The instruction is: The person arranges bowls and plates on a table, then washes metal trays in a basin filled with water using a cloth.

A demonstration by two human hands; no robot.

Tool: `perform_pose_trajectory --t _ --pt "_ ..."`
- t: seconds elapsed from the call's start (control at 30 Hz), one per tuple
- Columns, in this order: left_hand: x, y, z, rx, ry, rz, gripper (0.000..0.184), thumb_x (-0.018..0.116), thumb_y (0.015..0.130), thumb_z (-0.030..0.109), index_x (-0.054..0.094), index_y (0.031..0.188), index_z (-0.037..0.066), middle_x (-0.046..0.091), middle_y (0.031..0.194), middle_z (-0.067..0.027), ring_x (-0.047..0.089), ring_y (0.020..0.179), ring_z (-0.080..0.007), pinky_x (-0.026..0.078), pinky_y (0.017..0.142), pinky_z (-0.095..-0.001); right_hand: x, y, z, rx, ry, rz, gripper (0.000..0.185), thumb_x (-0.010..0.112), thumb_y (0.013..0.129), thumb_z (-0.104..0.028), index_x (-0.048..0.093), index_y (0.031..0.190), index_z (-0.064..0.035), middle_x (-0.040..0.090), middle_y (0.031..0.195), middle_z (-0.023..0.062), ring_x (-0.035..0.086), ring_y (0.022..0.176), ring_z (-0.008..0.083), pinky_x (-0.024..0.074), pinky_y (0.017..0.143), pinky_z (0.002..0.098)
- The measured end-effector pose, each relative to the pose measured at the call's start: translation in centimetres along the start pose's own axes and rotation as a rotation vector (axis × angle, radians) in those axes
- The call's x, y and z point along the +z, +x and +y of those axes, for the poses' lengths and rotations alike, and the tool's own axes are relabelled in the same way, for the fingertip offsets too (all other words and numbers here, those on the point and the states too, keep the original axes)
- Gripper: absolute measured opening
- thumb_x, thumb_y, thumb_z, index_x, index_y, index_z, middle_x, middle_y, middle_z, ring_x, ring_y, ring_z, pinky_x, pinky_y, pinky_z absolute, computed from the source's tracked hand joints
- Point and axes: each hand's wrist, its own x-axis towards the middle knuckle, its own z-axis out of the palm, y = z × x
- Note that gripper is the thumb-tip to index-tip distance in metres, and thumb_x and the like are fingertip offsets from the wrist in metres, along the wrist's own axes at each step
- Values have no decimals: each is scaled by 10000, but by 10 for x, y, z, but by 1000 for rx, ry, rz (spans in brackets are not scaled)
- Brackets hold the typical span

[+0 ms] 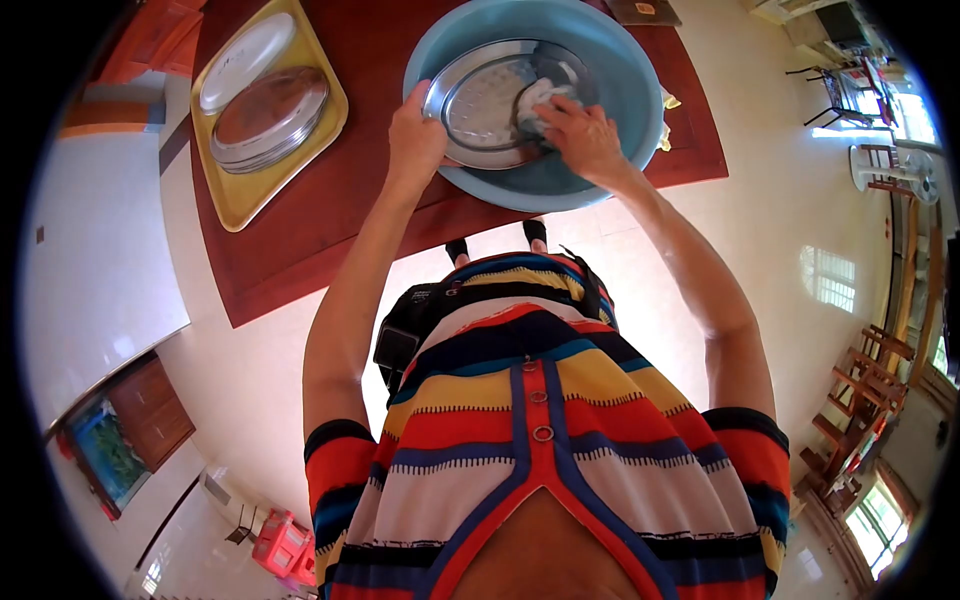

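Observation:
A shiny oval metal plate (478, 112) is held tilted over a light blue plastic basin (645, 120). My left hand (416, 138) grips the plate's left rim, with the thumb on top. In my right hand (584, 140) is a wet, whitish cloth (542, 98), pressed against the right part of the plate's inner face. The fingers partly cover the cloth. Some water seems to lie in the basin below, though the plate hides much of it.
The basin stands on a dark red wooden table (370, 215). To the left, a yellow tray (238, 212) bears a white oval plate (245, 65) and a stack of metal oval plates (270, 115). A brown flat item (645, 10) lies at the back right. Table edge faces my body.

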Motion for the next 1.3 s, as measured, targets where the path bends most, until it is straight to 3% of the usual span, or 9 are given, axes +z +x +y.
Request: perform_pose_trajectory --t 0.1,0.17,0.4,0.5,0.67,0.8,1.03,1.13,1.3 --pt "-1 1 2 29 45 6 519 333 741 -36 434 1249 -14 507 1158 -265 613 869 -381 583 553 -381 15 16 26 63 49 -34 393 526 796 -121 514 1175 -226 494 1185 65 505 972 356 402 824 477" --pt "-1 -2 5 3 24 -6 525 330 742 -36 429 1256 -8 507 1159 -271 614 867 -381 581 557 -373 32 33 41 -79 52 81 372 506 842 -112 471 1210 -160 474 1196 143 507 945 395 381 823 442" --pt "-6 11 -22 116 239 1 527 388 752 -2 424 1276 40 538 1125 -266 562 990 -387 465 819 -398 63 81 9 210 -163 251 370 502 794 -56 490 1153 -146 484 1162 144 511 979 347 364 804 436" --pt "-5 8 -15 90 275 16 525 403 749 8 427 1272 38 541 1117 -265 550 1015 -379 435 862 -397 66 83 -8 124 -36 289 406 517 764 -45 491 1155 -154 486 1170 132 506 1000 335 363 806 440" --pt "-3 9 -19 145 301 49 509 410 740 14 450 1248 22 550 1096 -271 549 1025 -370 432 871 -394 43 59 -48 -340 148 311 405 533 751 -6 545 1124 -161 511 1167 128 508 998 318 367 815 420" --pt "-3 16 -25 164 246 82 504 401 721 5 483 1218 3 550 1103 -272 546 1039 -366 423 885 -374 16 26 -66 -409 360 145 383 535 775 1 571 1116 -172 519 1186 67 519 967 305 375 815 389" --pt "0 17 -21 110 215 50 510 385 700 -7 494 1197 -33 555 1108 -270 566 1017 -355 431 875 -362 -26 -12 -32 -158 63 -161 428 540 786 -26 569 1142 -262 497 1244 -14 512 991 295 384 812 406" --pt "5 -2 12 -50 96 25 508 381 708 -10 485 1205 -37 558 1097 -275 590 968 -353 464 824 -371 -28 -8 -8 -67 -122 -235 489 533 780 -23 524 1205 -265 474 1276 2 503 1003 312 392 835 414" --pt "0 11 -16 46 184 6 488 379 732 -4 478 1209 -25 563 1071 -282 591 952 -364 472 806 -386 -7 16 33 91 -100 -284 593 508 757 -16 399 1296 -238 430 1295 114 492 992 383 380 861 474"
